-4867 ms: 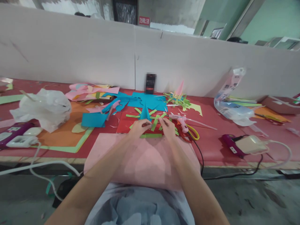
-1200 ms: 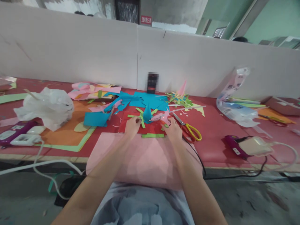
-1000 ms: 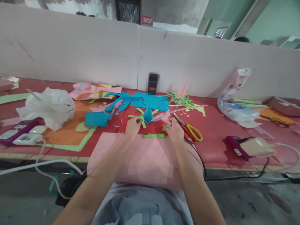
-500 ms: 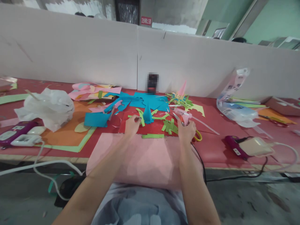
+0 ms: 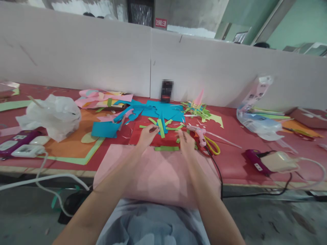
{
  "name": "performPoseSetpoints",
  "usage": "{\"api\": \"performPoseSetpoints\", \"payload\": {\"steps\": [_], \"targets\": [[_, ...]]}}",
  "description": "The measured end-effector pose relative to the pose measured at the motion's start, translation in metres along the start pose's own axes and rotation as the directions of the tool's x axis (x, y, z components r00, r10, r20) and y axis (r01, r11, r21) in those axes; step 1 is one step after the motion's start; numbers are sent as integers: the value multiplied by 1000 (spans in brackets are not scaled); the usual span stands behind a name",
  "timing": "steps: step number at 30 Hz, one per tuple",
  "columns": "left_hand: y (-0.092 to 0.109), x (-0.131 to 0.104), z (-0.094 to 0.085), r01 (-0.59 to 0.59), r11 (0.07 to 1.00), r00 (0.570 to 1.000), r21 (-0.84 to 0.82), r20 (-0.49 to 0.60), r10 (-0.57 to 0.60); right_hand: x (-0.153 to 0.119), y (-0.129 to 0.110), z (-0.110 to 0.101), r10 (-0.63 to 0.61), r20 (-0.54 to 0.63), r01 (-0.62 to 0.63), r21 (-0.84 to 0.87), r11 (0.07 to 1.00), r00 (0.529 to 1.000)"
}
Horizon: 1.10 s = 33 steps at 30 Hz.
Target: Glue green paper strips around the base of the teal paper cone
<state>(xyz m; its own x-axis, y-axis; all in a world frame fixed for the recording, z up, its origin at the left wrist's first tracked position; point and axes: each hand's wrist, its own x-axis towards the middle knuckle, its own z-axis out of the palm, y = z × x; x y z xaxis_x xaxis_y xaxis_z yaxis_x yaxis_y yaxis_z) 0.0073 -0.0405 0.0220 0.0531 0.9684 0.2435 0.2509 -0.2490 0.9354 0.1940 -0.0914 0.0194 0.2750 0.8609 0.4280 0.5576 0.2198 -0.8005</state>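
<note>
My left hand is closed in a pinch on a green paper strip, held upright in front of a blue paper cone. The strip covers part of the cone. More green strips spread out from around the cone's base over a red sheet. To the right, my right hand hovers over the loose green strips, mostly hiding them. Its fingers are slightly apart, and nothing shows in them. Just beyond that hand lies a pink glue gun next to yellow-handled scissors.
A pink paper cone with woven strips stands behind on the right. Blue paper scraps lie at the back. White crumpled plastic is at left; purple power strips sit on both sides. The glue gun's black cord hangs over the table edge.
My right hand has let go of the glue gun, now lying on the table, and moved left. My left hand has shifted right, bringing the green strip in front of the blue cone.
</note>
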Motion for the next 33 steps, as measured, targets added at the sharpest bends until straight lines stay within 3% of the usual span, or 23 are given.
{"api": "performPoseSetpoints", "payload": {"steps": [2,3,7,10,16,26,33], "targets": [[0,1,0,5,1000,1000,-28,13,-4,-7,-9,12,15,241,-54,158,986,970],[-1,1,0,3,999,1000,-34,20,-3,-10,-11,16,9,297,-67,186,980,955],[-1,1,0,-23,1000,999,-16,38,23,-12,-11,22,-38,388,-58,234,970,921],[-1,-1,2,-49,998,995,-27,82,51,-9,-6,21,-54,374,-46,255,966,926],[-2,-6,8,-78,992,957,-96,272,102,-8,-2,21,-57,379,-43,252,967,924],[-7,3,-1,70,976,997,-206,42,-62,-10,-4,19,-117,390,45,189,981,913],[-8,5,-2,107,937,993,-333,84,-84,-10,1,24,-112,248,68,180,981,962]]}}
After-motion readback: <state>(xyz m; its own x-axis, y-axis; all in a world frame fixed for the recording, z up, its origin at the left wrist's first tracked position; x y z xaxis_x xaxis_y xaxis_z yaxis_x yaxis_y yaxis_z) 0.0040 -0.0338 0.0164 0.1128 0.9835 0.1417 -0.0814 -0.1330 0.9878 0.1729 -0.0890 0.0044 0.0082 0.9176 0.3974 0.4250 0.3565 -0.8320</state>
